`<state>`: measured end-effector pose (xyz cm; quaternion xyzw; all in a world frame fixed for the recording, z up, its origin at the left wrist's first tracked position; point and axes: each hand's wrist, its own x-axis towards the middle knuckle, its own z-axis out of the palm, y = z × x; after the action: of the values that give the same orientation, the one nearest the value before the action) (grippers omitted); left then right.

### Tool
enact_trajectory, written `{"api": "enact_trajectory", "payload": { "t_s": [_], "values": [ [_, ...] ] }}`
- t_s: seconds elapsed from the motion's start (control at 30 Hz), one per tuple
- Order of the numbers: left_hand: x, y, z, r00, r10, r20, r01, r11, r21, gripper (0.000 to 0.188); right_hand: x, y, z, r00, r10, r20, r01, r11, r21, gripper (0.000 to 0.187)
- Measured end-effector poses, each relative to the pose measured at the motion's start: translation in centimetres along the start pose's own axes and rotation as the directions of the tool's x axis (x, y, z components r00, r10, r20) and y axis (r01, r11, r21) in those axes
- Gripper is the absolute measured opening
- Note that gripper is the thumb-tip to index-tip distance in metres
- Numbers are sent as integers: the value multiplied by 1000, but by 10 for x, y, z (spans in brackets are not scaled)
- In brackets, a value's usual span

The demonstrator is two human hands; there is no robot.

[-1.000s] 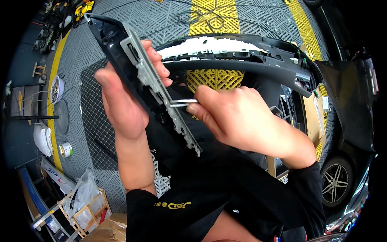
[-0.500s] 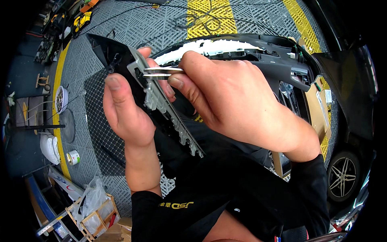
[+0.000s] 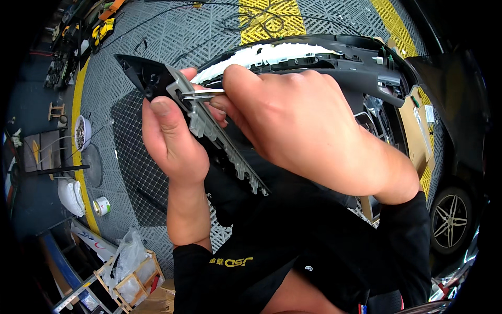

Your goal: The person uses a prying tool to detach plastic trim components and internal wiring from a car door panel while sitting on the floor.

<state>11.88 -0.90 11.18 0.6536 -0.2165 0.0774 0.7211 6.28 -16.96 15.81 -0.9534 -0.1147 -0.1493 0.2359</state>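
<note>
My left hand [image 3: 175, 141] is closed around the upper end of a long black trim panel [image 3: 137, 70], its thumb on the near side and its fingertips showing beyond. A grey, partly translucent plastic strip [image 3: 206, 123] with ribs and clips runs down the panel's edge toward my lap. In my right hand [image 3: 298, 120] a pair of silver tweezers [image 3: 205, 93] is pinched between thumb and forefinger. The tweezer tips reach into or against a slot near the strip's upper end; whether they grip anything there is too small to tell.
Beyond my hands lies a large black car dashboard piece [image 3: 355, 76] with a white frame [image 3: 261, 56]. Cardboard [image 3: 415, 131] is at its right, near a car wheel [image 3: 448, 220]. A bowl of small parts [image 3: 82, 133] and a tin [image 3: 101, 205] stand at left.
The tweezer tips have drawn closer together at the slot. The panel and both hands have shifted slightly within the view, which has itself moved a little.
</note>
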Motion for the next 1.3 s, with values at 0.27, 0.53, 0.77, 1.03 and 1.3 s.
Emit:
{"api": "enact_trajectory", "payload": {
  "t_s": [0.27,0.53,0.77,1.03,1.3],
  "values": [
    [1,-3,-1,993,-82,-85,82,997,3,50,9,9,9,998,-53,-37,56,997,58,27],
    [27,-33,-31,960,-252,121,277,808,-521,40,-19,15,55,988,112,102,-151,788,597,44],
    [38,-75,-40,902,-341,264,414,517,-749,39,-34,10,103,974,169,152,-226,797,560,55],
    [40,-75,-43,890,-385,244,438,580,-687,33,-29,-1,105,954,239,183,-301,780,548,56],
    [41,-75,-26,881,-432,196,456,659,-598,38,-27,7,107,932,297,208,-363,765,532,56]
  ]
}}
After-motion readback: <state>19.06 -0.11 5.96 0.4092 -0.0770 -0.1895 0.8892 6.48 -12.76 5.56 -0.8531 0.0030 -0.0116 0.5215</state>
